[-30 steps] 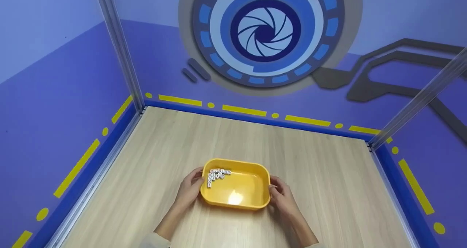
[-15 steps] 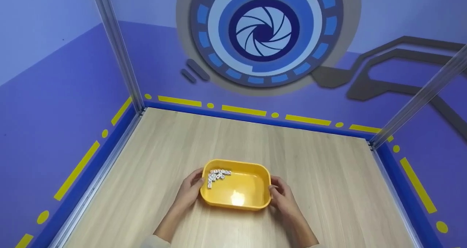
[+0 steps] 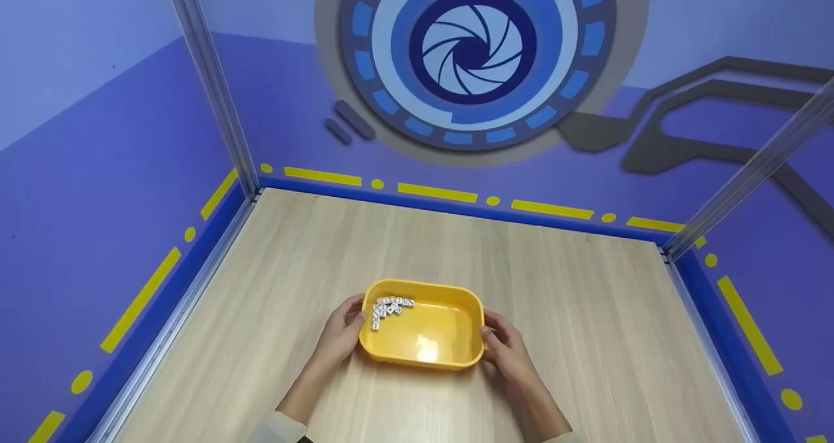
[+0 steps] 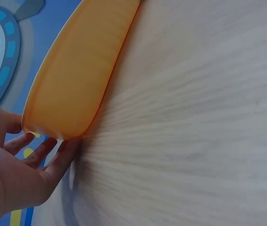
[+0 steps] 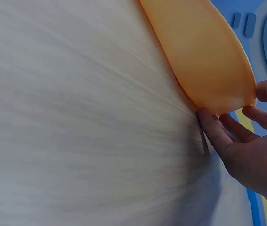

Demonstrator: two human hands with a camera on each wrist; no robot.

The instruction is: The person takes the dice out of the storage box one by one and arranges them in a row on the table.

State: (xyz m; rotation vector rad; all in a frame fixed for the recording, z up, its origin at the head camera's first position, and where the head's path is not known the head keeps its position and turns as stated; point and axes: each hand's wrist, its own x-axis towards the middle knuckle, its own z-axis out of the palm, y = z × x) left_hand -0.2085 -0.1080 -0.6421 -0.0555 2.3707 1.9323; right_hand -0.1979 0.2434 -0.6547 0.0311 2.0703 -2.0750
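The left hand (image 3: 339, 333) and right hand (image 3: 511, 352) grip opposite ends of a yellow tray (image 3: 433, 326), dice (image 3: 382, 311) clustered in its far-left corner

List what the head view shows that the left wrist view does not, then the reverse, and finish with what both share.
Only the head view: the white dice, the inside floor of the yellow tub and the left sleeve.

Only the left wrist view: separate fingertips of the left hand under the tub's end, palm side showing.

Both: the left hand gripping the tub, the wood-grain tabletop and the round wall emblem, partly cropped in each.
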